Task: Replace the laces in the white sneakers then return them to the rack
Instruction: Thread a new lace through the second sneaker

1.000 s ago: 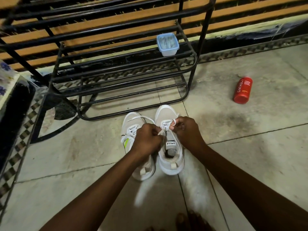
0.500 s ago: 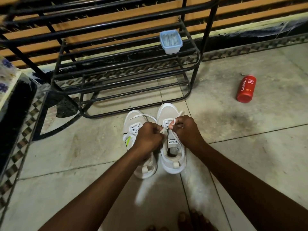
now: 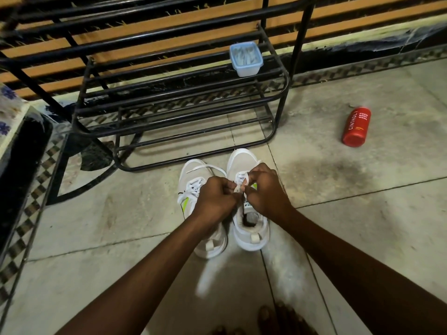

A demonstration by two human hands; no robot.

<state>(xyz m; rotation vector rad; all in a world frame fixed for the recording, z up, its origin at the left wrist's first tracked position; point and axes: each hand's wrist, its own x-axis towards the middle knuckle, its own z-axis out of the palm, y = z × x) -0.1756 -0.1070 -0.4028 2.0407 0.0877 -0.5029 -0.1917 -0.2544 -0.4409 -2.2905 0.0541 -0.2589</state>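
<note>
Left hand [image 3: 215, 197] and right hand [image 3: 263, 189] pinch white flat lace [image 3: 238, 189] over 3 o'clock white mesh sneaker [image 3: 243, 160]; even tension seems advisable.

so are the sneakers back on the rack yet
No, both sneakers stand on the floor in front of the rack.

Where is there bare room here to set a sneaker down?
Bare floor lies between the right sneaker and the red bottle, and left of the left sneaker. The rack shelf is free left of the blue container. Crowded at the lace.
</note>
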